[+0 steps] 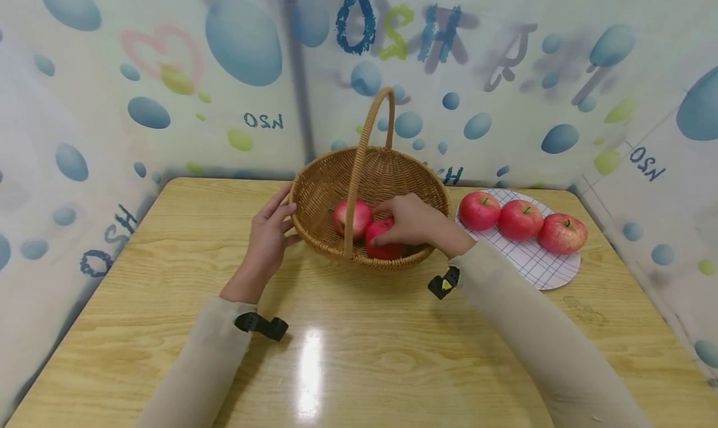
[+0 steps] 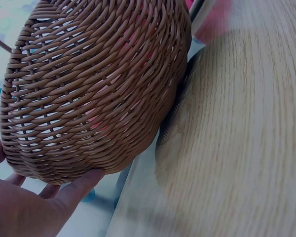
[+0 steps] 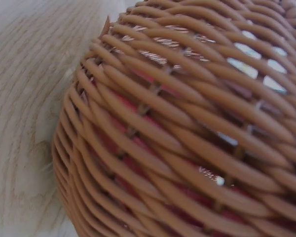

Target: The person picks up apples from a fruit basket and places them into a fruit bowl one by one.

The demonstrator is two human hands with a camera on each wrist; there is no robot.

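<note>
A brown wicker basket (image 1: 320, 185) with an arched handle stands on the table near the back wall. My left hand (image 1: 268, 235) holds its left rim, thumb and fingers at the edge; the left wrist view shows these fingers against the woven side (image 2: 89, 94). My right hand (image 1: 412, 222) reaches inside over the right front rim and grips a red apple (image 1: 381, 233). Beside it in the basket lies another red apple (image 1: 352, 217), partly behind the handle. In the right wrist view the basket's weave (image 3: 177, 123) hides the hand, with red showing through the gaps.
Right of the basket, an oval white plate with a blue grid (image 1: 546, 271) carries three red apples (image 1: 520, 220) in a row. The wooden table (image 1: 359, 353) meets patterned walls (image 1: 224, 104) at the back and sides.
</note>
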